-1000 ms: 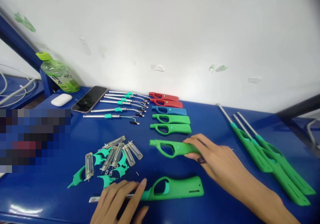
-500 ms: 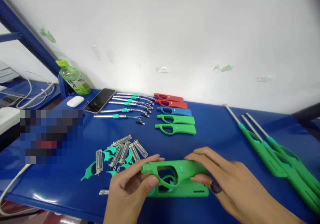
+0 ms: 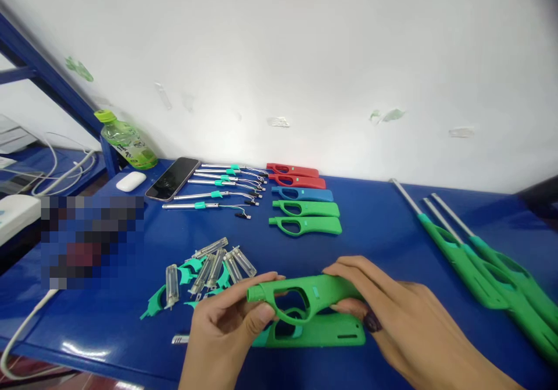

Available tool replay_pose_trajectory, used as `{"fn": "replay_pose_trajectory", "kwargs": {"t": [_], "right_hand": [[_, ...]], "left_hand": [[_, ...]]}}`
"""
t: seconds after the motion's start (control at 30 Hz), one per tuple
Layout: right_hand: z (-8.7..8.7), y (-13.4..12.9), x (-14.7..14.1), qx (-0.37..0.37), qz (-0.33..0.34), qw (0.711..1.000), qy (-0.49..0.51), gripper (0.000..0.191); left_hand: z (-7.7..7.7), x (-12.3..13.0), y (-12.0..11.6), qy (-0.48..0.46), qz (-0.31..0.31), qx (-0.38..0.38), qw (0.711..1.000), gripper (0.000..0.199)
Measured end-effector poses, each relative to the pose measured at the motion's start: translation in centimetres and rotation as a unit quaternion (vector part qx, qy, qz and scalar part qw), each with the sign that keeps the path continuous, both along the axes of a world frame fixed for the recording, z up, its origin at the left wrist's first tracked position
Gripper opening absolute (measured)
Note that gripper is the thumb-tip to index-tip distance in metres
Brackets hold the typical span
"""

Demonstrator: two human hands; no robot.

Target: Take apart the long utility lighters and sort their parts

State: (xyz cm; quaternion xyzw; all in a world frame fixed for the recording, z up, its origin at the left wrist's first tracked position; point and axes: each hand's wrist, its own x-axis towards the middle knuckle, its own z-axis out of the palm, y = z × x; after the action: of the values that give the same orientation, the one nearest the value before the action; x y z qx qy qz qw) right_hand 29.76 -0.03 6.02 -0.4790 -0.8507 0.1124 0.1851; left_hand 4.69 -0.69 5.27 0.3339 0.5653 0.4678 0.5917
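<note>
Green handle (image 3: 335,290): left hand (image 3: 224,329), right hand (image 3: 399,314) gripping it
Beyond, five handles (image 3: 322,225) apparently waiting; rightward, three lighters (image 3: 477,286) looking finished.

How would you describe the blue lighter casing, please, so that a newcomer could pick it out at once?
At the back of the blue table, by the white wall, five casings lie in a column, right of the wired metal tubes. The blue casing is the middle one, between a red casing and a green casing; it is the only blue one in that column.
</note>
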Motion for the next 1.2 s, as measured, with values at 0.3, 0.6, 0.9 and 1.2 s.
{"fn": "replay_pose_trajectory", "kwargs": {"t": [0.3, 0.6, 0.9, 1.2], "right_hand": [[-0.1, 0.0, 0.6, -0.024, -0.011, 1.000, 0.001, 0.065], [-0.7, -0.3, 0.9, 0.023, -0.029, 0.999, -0.001, 0.060], [-0.5, 0.8, 1.8, 0.043, -0.036, 0.996, -0.073, 0.039], [0.7, 2.8, 4.3, 0.081, -0.114, 0.989, -0.057, 0.028]], "left_hand": [[-0.2, -0.2, 0.3, 0.033, -0.049, 0.026, 0.998, 0.044], [-0.2, -0.5, 0.6, 0.050, -0.074, 0.044, 0.995, 0.038], [0.1, -0.7, 3.1, 0.081, -0.156, 0.035, 0.984, 0.044], [0.0, -1.5, 9.6, 0.288, -0.285, 0.151, 0.902, 0.030]]}}
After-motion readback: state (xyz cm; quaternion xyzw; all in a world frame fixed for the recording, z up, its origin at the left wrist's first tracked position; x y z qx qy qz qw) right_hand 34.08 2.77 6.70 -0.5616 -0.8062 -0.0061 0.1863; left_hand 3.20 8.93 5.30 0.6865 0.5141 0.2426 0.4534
